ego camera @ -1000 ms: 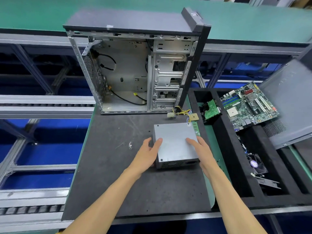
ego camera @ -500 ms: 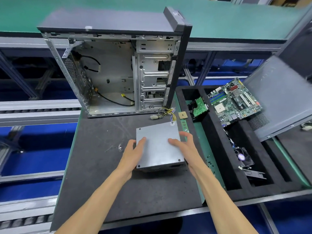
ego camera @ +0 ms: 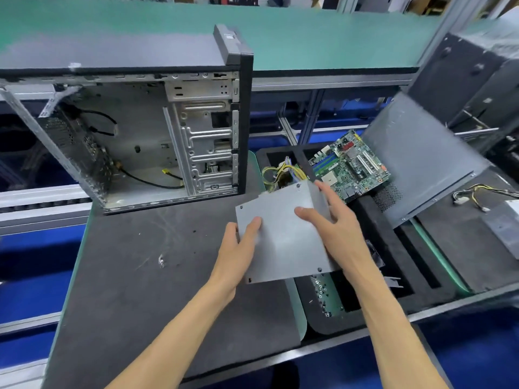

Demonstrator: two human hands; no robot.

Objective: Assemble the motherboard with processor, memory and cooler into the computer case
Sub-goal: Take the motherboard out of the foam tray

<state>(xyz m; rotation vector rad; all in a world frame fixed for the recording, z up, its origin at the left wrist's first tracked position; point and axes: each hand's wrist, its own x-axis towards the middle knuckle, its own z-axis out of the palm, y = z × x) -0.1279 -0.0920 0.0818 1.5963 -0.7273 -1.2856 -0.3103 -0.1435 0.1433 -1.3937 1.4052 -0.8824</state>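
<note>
The left hand (ego camera: 241, 248) grips the near-left edge of the grey power supply (ego camera: 280, 234), thumb on its top face; the right hand (ego camera: 334, 228) clasps its right side, fingers curled over the far corner; the box is tilted, its long axis running from near to far, its cable bundle (ego camera: 283, 172) pointing away toward the black foam tray (ego camera: 368, 214); the motherboard (ego camera: 351, 167) lies slanted in that tray, beside a grey side panel (ego camera: 421, 161); the open computer case (ego camera: 140, 130) stands upright on the dark mat (ego camera: 126, 262), opening toward the person.
</note>
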